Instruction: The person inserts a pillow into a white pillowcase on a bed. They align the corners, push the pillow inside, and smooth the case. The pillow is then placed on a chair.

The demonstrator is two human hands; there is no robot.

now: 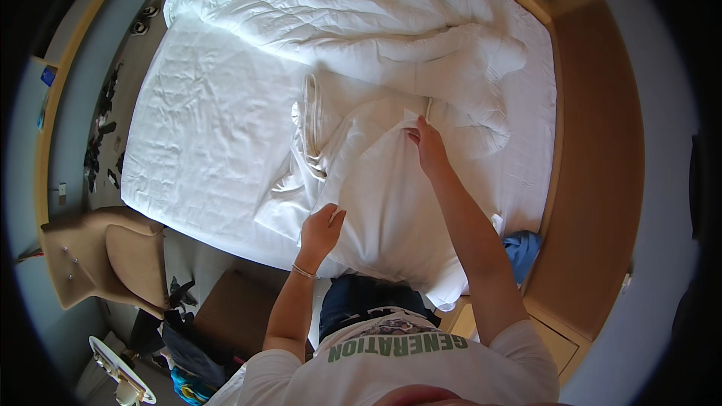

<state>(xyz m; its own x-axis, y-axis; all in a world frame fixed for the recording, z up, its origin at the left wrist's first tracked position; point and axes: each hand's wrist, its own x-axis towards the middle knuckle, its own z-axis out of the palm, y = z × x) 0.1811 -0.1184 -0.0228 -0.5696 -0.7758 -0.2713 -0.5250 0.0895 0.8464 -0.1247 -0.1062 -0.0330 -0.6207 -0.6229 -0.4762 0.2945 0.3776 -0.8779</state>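
Shirt front: nearest the camera is a white T-shirt (353,376), bearing one word in green block capitals, upside down from above, below a dark printed picture (398,327).
Lower clothing: dark blue garment (372,297), against the near edge of the bed.
White cloth: a large, thin cover (383,210) lies across the near right half of the bed, its near end hanging over the edge in front of the person.
Right hand: the hand (427,146) is at the far side of the cloth, thumb and forefinger pinching its edge; the other fingers are curled in.
Cloth at right fingers: a small pale flap (411,116) stands just beyond the fingertips, and the fabric falls in soft folds toward the person.
Left hand: the hand (322,229) is nearer and to the left, fingers bent and thumb pressed in on the cloth's left edge; the exact grip is partly hidden.
Left wrist: a thin pale bracelet (304,271).
Between and beyond: folded white layers (310,116) lie far of the left hand, touching the spread cloth.
Bed: white fitted sheet (203,105), wrinkled, with a thick duvet (361,7) heaped along the far side.
Right side: a curved wooden headboard (598,105); near it, a blue fabric bundle (522,254).
Left side: a brown chair (105,256) beside the bed's near left corner, a dark bag (192,353) nearer, and shoes (143,22) on the floor at far left.
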